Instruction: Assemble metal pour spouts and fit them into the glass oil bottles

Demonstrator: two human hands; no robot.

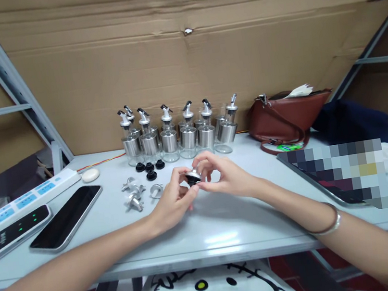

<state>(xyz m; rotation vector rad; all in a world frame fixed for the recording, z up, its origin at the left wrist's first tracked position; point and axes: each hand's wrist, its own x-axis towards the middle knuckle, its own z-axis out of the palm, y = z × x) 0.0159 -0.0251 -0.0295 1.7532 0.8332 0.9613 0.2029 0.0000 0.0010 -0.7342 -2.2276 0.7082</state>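
Left hand: my left hand point(173, 199) is curled, thumb and fingertips pinched on the pourer cap point(193, 176), above the middle of the worktop point(207, 231).
Right hand: my right hand point(220, 175) is bent over the same cap from the other side, fingers closed on its top.
Hidden: my fingers cover most of the cap; only a silver top and a black underside show.
Hard to make out: the loose metal spouts point(133, 193) left of my hands are small and tangled, so I cannot count them surely.
Black stoppers: the stoppers point(150, 168) lie just in front of the oil bottles point(178, 135) along the far edge.
Blurred: a pixelated patch covers the tablet point(330, 178) near the right edge.
Writing: none legible on the power strip point(30, 195), phone point(66, 218) or brown handbag point(284, 115).
Cut off: the strip runs off the left edge.
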